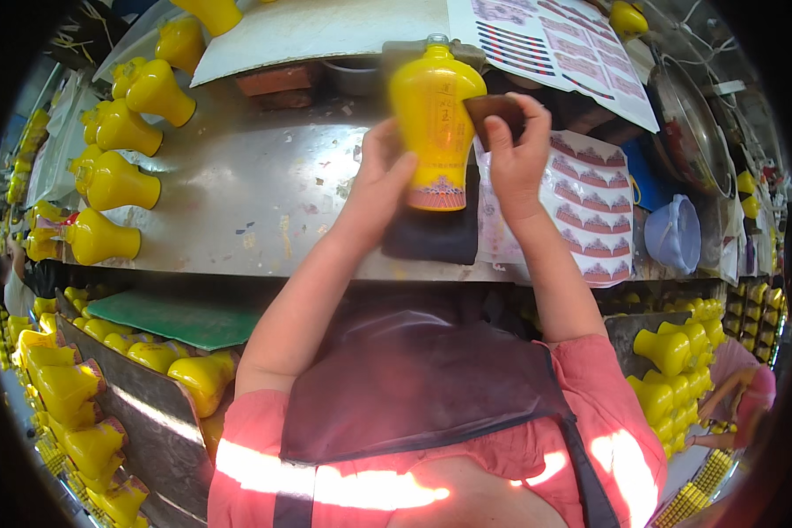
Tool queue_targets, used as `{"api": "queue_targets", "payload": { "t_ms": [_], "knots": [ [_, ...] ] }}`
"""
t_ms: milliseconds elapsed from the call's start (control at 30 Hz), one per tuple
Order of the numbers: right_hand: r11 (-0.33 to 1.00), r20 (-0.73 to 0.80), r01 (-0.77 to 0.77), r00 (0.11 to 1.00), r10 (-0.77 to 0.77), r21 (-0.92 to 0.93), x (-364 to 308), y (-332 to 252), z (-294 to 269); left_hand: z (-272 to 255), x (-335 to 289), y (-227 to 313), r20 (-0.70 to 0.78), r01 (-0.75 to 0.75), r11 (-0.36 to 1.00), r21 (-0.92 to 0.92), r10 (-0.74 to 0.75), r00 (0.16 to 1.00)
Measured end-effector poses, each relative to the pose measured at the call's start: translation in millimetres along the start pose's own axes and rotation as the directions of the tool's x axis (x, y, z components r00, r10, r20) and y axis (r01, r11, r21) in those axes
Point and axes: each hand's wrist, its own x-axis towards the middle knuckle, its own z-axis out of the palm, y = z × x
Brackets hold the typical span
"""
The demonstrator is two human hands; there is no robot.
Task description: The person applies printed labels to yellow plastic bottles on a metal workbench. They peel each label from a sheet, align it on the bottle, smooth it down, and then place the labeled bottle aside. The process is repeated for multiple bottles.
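Note:
A yellow bottle with a patterned band at its base and dark characters down its front lies before me on a dark pad. My left hand grips the bottle's left side, thumb on the front near the lower body. Pinched between thumb and fingers of my right hand is a flat brown scraper-like piece, its edge against or very close to the bottle's right side. Just right of the bottle are sheets of patterned decals.
Several plain yellow bottles lie along the metal table's left side. Farther back are a brick, a white board and another decal sheet. A pale blue bucket stands right. More bottles sit below; another person is at far right.

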Motion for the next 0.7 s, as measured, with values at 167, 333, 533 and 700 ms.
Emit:
{"api": "queue_targets", "payload": {
  "t_ms": [167, 333, 533, 700],
  "knots": [
    [0.895, 0.205, -0.327, 0.94, 0.274, 0.304, 18, -2, -28, 3, 0, 7, -0.084, -0.044, 0.992, 0.12, 0.054, 0.995],
    [0.831, 0.536, -0.554, 0.687, 0.49, -0.049, 7, -6, -32, 9, 3, 11, -0.09, -0.151, 0.904, 0.401, 0.203, 0.975],
    [0.884, 0.656, -0.466, 0.662, 0.362, -0.018, 3, 0, -15, 7, 8, 3, -0.109, -0.149, 0.895, 0.421, 0.213, 0.971],
    [0.911, 0.686, -0.399, 0.634, 0.358, -0.107, 4, -2, -25, 8, 8, -2, -0.142, -0.151, 0.931, 0.333, 0.208, 0.968]
  ]
}}
